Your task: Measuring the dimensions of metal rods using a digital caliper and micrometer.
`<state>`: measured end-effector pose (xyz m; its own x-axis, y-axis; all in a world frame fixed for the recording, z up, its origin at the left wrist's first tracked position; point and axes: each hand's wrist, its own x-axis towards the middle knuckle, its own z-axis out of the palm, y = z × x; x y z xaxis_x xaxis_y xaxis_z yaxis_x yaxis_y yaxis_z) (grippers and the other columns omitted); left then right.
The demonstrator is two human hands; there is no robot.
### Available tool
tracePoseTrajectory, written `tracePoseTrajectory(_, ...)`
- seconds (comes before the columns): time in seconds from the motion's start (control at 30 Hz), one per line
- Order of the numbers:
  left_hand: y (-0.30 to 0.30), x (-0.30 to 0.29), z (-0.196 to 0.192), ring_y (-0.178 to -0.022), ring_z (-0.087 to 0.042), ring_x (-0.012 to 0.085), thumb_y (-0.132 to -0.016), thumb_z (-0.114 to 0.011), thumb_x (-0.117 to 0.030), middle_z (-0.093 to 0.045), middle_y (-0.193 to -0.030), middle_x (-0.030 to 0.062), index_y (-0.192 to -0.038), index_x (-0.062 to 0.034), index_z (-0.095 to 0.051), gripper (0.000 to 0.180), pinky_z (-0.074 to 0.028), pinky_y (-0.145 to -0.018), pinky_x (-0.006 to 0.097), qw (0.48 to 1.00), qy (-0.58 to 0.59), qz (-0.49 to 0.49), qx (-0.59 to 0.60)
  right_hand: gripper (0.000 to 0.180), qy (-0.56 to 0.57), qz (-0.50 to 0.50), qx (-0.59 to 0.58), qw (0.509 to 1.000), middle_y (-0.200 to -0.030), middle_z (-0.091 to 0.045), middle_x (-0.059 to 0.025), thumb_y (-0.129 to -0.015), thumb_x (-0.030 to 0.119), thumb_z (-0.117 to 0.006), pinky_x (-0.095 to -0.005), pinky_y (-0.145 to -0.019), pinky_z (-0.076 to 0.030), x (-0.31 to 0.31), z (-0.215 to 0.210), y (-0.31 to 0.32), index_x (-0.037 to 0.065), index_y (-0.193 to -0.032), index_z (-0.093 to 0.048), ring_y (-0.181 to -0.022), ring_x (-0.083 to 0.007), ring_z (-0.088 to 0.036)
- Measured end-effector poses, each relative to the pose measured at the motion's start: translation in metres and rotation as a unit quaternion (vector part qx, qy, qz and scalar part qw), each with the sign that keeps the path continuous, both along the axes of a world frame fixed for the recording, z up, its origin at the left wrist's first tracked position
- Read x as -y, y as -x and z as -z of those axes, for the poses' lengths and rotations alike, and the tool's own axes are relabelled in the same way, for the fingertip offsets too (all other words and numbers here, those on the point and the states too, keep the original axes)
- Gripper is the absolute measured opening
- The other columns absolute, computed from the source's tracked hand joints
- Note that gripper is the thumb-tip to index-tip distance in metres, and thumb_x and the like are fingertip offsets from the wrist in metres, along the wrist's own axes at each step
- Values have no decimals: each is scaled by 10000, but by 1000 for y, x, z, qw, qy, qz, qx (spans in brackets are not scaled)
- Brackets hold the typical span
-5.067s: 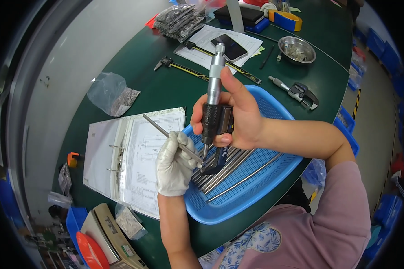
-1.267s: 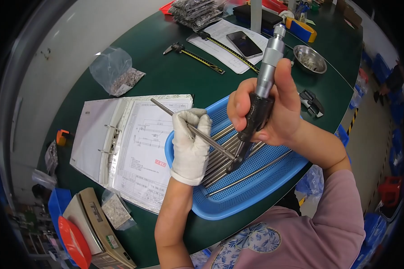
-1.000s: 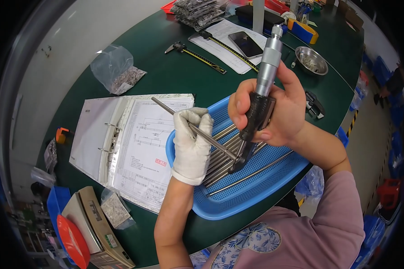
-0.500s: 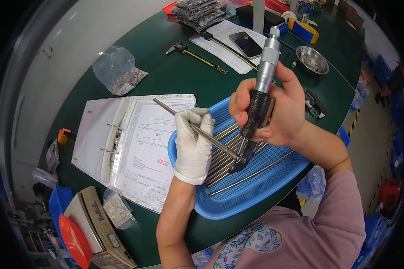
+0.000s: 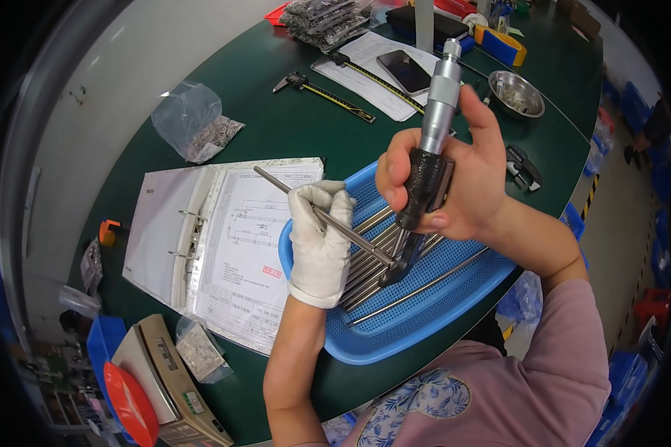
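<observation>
My left hand [image 5: 317, 249], in a white glove, pinches a thin metal rod [image 5: 279, 183] that slants down to the right. The rod's lower end sits at the jaws of a micrometer [image 5: 425, 167] with a silver barrel and black frame. Bare, my right hand [image 5: 462, 179] grips the micrometer's frame, barrel pointing up and thumb raised off the barrel's side. Both hands are above a blue perforated basket [image 5: 440, 319]. Several more metal rods [image 5: 369, 277] lie in it, partly hidden by my hands, and one rod [image 5: 417, 287] rests apart near the front side.
Left of the basket lies an open ring binder [image 5: 235, 238] with a drawing. A scale [image 5: 175, 380] stands at the lower left. Farther back are calipers [image 5: 328, 97], a phone [image 5: 404, 71], a metal bowl [image 5: 516, 94] and a bag of small parts [image 5: 197, 127]. A black clamp-like tool [image 5: 523, 168] lies at right.
My right hand and the micrometer have shifted very slightly left, and its thumb has lifted a little away from the barrel. The left hand still holds the rod in nearly the same place.
</observation>
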<state>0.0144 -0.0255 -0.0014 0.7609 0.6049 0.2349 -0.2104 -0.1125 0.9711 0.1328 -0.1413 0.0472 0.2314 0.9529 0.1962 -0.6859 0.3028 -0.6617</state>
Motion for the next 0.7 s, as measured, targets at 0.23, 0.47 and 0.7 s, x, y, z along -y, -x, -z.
tracePoseTrajectory(0.23, -1, 0, 0, -798, -502, 121, -856, -500, -75, -482, -950, 116, -855, -46, -336, 167, -439, -739, 252, 1000, 1, 1, 1, 809, 21, 15, 12, 1000, -721, -555, -194, -764, 715, -234, -195, -305, -340, 0, 1, 0, -25, -788, -557, -381, -135, -416)
tracePoseTrajectory(0.47, 0, -1, 0, -800, -500, 122, -852, -497, -59, -483, -959, 121, -861, -43, -335, 163, -438, -741, 255, 1000, -12, -6, -11, 797, 16, 15, 17, 1000, -711, -554, -193, -778, 698, -229, -195, -303, -341, -1, 0, 0, -28, -779, -557, -383, -142, -420)
tracePoseTrajectory(0.7, 0, -1, 2, -801, -501, 120, -851, -497, -52, -484, -960, 119, -866, -44, -335, 163, -433, -748, 254, 1000, -1, 2, 3, 764, 21, -10, -33, 999, -712, -602, -182, -780, 657, -313, -212, -329, -369, 0, -1, 0, -54, -819, -591, -448, -158, -518)
